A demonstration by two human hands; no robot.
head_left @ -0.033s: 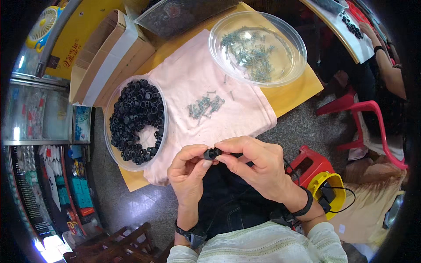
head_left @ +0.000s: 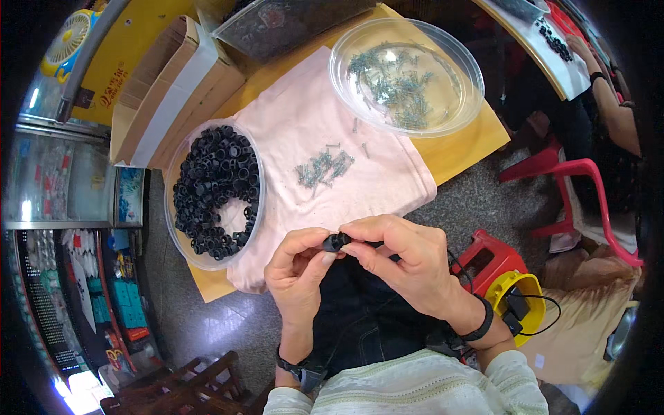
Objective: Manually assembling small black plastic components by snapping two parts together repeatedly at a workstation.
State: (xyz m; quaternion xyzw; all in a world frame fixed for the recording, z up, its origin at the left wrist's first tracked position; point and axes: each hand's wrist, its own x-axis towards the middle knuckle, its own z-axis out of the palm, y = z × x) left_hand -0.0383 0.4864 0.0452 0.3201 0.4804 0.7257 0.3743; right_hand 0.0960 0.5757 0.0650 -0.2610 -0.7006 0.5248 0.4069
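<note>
Both my hands meet over my lap at the near edge of the pink cloth [head_left: 373,187]. My left hand [head_left: 297,270] pinches a small black plastic fitting [head_left: 336,242] between thumb and fingertips. From the other side, the thumb and index finger of my right hand [head_left: 408,259] grip the same fitting. Fingers cover much of it, so its full shape is hidden. Left of my hands, a round clear tub [head_left: 169,228] holds many similar black plastic pieces. Beyond my hands, a small pile of thin metal screws [head_left: 324,168] lies on the cloth.
A clear round tub [head_left: 477,83] with more screws stands at the far right of the yellow tabletop [head_left: 477,142]. At the far left is a cardboard box [head_left: 173,90]. A red stool [head_left: 477,256] and yellow container [head_left: 529,287] sit right; another person's hand [head_left: 584,54] works beyond.
</note>
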